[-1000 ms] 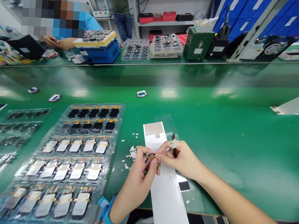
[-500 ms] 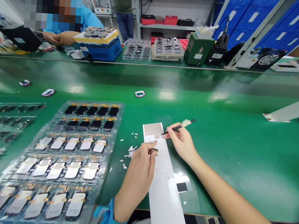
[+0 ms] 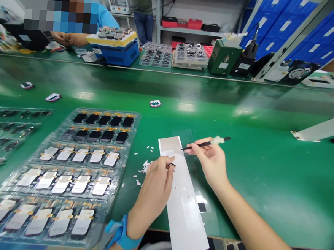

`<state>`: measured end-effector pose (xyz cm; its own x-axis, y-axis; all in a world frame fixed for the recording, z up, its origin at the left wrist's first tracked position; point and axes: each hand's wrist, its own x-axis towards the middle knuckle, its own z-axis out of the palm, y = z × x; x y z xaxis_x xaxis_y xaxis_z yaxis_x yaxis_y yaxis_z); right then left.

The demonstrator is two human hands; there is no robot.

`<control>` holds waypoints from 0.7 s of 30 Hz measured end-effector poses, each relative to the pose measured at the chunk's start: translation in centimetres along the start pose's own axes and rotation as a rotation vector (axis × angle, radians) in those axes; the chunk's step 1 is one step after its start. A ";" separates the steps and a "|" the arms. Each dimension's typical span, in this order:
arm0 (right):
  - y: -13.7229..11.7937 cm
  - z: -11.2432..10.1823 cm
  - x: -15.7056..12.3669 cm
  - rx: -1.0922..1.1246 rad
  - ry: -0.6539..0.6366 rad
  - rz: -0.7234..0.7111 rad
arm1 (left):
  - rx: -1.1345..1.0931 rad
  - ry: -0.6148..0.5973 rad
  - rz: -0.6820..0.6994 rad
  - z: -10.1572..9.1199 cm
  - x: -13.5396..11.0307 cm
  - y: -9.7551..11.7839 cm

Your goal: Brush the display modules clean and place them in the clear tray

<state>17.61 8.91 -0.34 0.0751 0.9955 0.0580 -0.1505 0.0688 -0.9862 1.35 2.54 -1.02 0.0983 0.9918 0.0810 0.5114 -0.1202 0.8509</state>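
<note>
1. First, at the far left of the green bench [image 3: 127, 202], a clear plastic tray [image 3: 137, 117] carries rows of display modules [image 3: 79, 184] with orange flex tabs, the upper rows black-faced and the lower ones white-backed.
2. Just beside the tray, white scraps [image 3: 144, 167] lie scattered on the bench.
3. My left hand [image 3: 155, 185], with a blue band [image 3: 121, 232] at the wrist, has a narrow grip, its fingertips pinching a small dark curved piece [image 3: 170, 165] just above a long white strip [image 3: 182, 206].
4. My right hand [image 3: 211, 162] holds a slim black pick [image 3: 202, 144] like a pen. Its tip points left, near the piece but apart from it, and white fluff [image 3: 219, 139] sits at its far end.
5. Judging by these holds, fine work on that small piece is in hand, and the next move calls for easing the pick's tip steadily onto it.
</note>
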 end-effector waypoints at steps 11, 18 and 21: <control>-1.7 2.7 -6.6 0.189 0.152 -0.212 | -0.990 0.020 -0.149 0.2 -0.5 2.8; -0.9 2.4 -6.6 0.156 0.184 -0.246 | -0.993 -0.002 -0.125 1.0 -0.5 2.5; -0.7 2.2 -6.6 0.141 0.193 -0.253 | -0.988 0.003 -0.103 1.2 -0.5 2.5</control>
<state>15.01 2.41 0.34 0.3103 0.9161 0.2539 -0.2372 0.3332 -0.9125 3.57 1.66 0.41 0.0908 0.9957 -0.0175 -0.4237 0.0545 0.9041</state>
